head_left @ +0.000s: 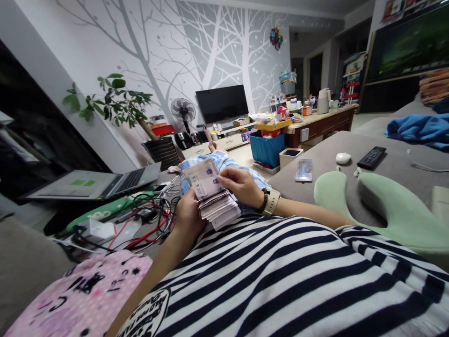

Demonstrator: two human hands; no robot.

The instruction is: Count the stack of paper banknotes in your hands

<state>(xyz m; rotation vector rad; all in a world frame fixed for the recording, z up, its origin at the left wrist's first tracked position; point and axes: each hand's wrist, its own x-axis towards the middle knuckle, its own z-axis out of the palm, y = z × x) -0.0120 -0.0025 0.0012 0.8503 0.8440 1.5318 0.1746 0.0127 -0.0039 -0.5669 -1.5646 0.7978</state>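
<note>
A thick stack of banknotes [220, 210] is folded over in my left hand [186, 208], above my lap. The fingers of that hand are closed round the stack's left side, and some of them are hidden behind the notes. Purple print and the figure 5 show on the upright upper notes. At their right edge, my right hand [241, 184] pinches the top banknote [206, 187] between thumb and fingers. A pale watch [271, 202] and a dark bracelet are on the right wrist. Blue checked cloth [224, 158] covers my legs behind the notes.
An open laptop [94, 183] and tangled cables [154, 217] lie on my left. To the right, a green neck pillow [393, 206], a remote control [372, 157], a white mouse-like object [343, 158] and a blurred card [303, 170] rest on the sofa.
</note>
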